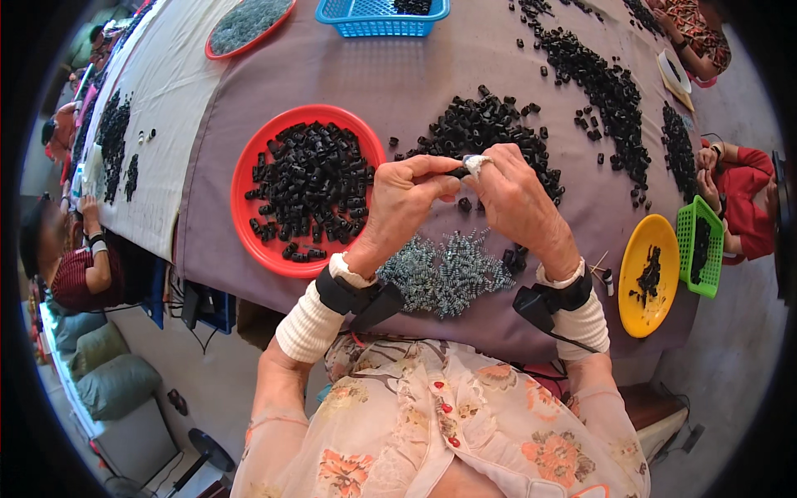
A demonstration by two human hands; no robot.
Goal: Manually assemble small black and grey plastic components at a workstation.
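My left hand [397, 203] and my right hand [519, 199] meet above the table, fingertips pinched together around a small black plastic part [456, 173]. Most of that part is covered by the fingers. White tape [476, 163] wraps one finger of my right hand. Just beyond the hands spreads a heap of black plastic pieces [481, 120]. Below them, close to my body, lies a pile of small metal springs [448, 278]. On the left, a red plate [242, 178] holds many short black cylindrical parts [311, 178].
A yellow plate [635, 307] with black bits and a green basket [687, 257] stand at the right. A blue basket [382, 26] and a red dish [290, 10] of pale pieces sit at the far side. Other people work at both sides, one in a red top [751, 199].
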